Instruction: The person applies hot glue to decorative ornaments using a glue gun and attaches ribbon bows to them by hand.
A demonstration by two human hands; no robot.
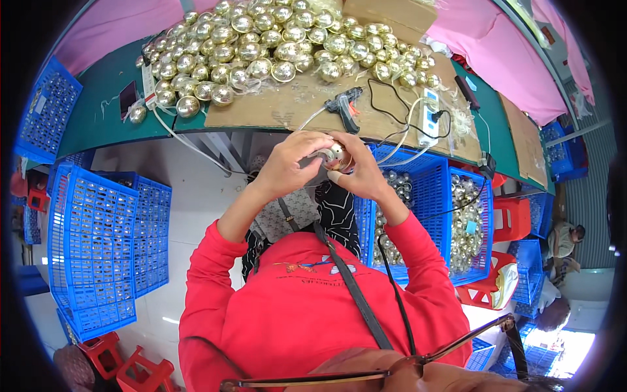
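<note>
Shiny gold ball is sitting btwn my two hands, over my lap & just in front of the bench edge. Hands are closing round it together: L hand is holding its L side w/ thumb & fingers, R hand is cupping the R side. Fingers are hiding much of it, so can't tell exact contact pts. Patterned cloth is covering part of my lap. To my R, blue crates are standing side by side, holding more balls; to my L, other blue crates are standing on the floor. Up on the green bench, a cardboard sheet is lying along the near edge. Black glue gun is resting on it, w/ a white-&-blue power strip lying to its R. Farther back, a big pile of gold balls is spreading across, w/ a carton standing behind & pink cloth hanging beyond.
</note>
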